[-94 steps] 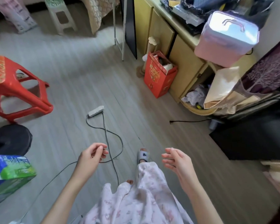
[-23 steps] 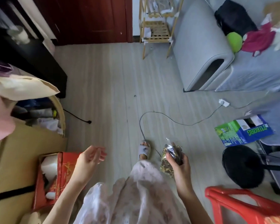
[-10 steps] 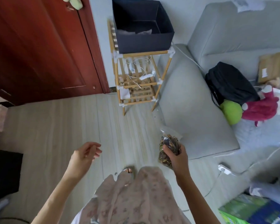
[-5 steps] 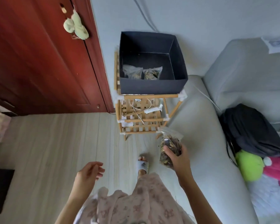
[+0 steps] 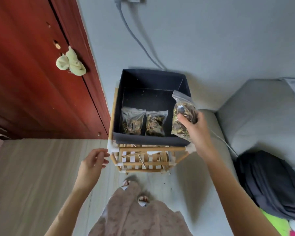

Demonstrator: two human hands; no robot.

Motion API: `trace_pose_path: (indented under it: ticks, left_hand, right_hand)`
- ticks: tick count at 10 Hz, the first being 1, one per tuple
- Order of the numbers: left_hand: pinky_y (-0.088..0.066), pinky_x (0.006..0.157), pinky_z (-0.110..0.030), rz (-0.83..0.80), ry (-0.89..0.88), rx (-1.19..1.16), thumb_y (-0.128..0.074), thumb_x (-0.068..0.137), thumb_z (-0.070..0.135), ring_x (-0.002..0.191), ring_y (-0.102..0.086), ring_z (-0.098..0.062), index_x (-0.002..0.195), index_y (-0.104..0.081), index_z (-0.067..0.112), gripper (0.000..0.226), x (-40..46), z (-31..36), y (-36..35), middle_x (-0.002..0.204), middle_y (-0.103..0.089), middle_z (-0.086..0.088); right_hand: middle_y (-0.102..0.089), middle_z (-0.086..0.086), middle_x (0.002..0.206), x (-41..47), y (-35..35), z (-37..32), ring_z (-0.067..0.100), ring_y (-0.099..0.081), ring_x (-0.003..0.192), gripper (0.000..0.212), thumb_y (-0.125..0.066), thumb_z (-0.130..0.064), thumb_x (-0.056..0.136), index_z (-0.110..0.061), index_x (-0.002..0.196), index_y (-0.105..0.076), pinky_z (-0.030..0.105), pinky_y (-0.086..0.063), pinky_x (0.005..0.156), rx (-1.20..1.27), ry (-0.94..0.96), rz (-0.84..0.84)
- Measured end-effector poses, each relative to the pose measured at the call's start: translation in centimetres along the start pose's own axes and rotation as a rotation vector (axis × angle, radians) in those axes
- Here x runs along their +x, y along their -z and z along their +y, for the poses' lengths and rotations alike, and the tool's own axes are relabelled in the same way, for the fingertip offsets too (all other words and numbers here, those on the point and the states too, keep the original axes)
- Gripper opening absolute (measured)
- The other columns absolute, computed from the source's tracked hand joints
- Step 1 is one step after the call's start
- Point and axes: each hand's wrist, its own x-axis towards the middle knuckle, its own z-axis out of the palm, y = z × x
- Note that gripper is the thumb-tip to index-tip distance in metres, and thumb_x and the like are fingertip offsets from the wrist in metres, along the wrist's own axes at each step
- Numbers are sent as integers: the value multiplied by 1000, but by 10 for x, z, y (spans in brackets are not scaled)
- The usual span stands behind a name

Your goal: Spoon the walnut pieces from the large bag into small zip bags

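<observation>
Beside a red door, a dark box sits on a small wooden rack.
Right hand has its fingers curled around a filled zip bag of walnut pieces, held over the box's right side. Two more filled bags lie inside at the near wall. Left hand hangs loose, holding nothing. This looks like the putting-away step: next, lower the bag beside the others and let go.

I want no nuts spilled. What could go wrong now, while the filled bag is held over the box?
1. The right hand holds the bag by its bulging middle, over the right rim of the box; a loose grip could drop it outside.
2. Whether its top is sealed cannot be seen; tilting might spill pieces.
3. The box sits on a light rack; a bump may shake it.
</observation>
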Motion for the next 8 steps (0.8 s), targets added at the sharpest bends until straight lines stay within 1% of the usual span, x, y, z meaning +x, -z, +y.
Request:
trace_pose_path:
  ticks: [1,2,3,4,5,6,7,8]
  left_hand:
    - [-52,80,-33,-24,-66,-11,-43,97,14,93,-63,-14,112,-58,19,21,48,25,-7,102,-65,5]
    - [-43,98,-37,-104,-99,25,-42,97,16,112,-55,-15,129,-47,17,33,90,46,-19,124,-57,0]
    - [-34,108,-39,-164,-95,135,-41,98,21,127,-42,-17,141,-34,21,44,114,51,-34,142,-41,-2]
    - [-27,112,-43,-190,-76,156,-36,99,23,135,-31,-18,147,-20,26,51,127,51,-43,150,-30,1]
    - [-22,114,-38,-193,-114,129,-31,100,21,138,-26,-12,148,-17,27,50,132,50,-48,151,-27,8]
    - [-19,113,-29,-156,-114,94,-28,100,24,138,-22,-5,147,-19,30,48,133,49,-52,150,-27,13]
    - [-23,102,-12,-110,-86,83,-28,100,28,129,-30,9,145,-22,36,46,131,46,-55,148,-28,18]
    - [-27,70,9,-98,-77,49,-29,100,26,91,-39,34,144,-24,38,45,128,49,-57,142,-31,22]
  right_hand:
    - [-60,-13,100,42,-12,-4,3,-61,87,49,-71,-41,78,-24,118,-48,18,-44,67,-177,-12,-11]
    - [-58,-2,111,72,-25,2,15,-56,96,52,-68,-34,82,-15,125,-45,27,-41,78,-344,-65,-55]
    - [-57,7,119,88,-31,15,22,-56,100,58,-66,-31,84,-9,130,-39,30,-42,80,-492,-207,-117]
    - [-55,13,127,92,-34,32,29,-54,112,64,-67,-29,84,-6,135,-34,33,-44,89,-565,-337,-196]
    - [-53,11,131,92,-35,43,28,-52,118,71,-70,-31,82,-8,139,-33,32,-43,92,-601,-375,-231]
    - [-54,12,129,93,-34,45,27,-53,116,67,-68,-33,84,-8,137,-36,26,-40,83,-670,-409,-276]
    - [-58,11,124,93,-32,45,26,-56,110,55,-66,-35,86,-7,129,-46,27,-44,83,-753,-398,-329]
    - [-62,12,119,94,-24,21,20,-60,97,52,-59,-43,89,-5,123,-53,31,-49,80,-799,-350,-357]
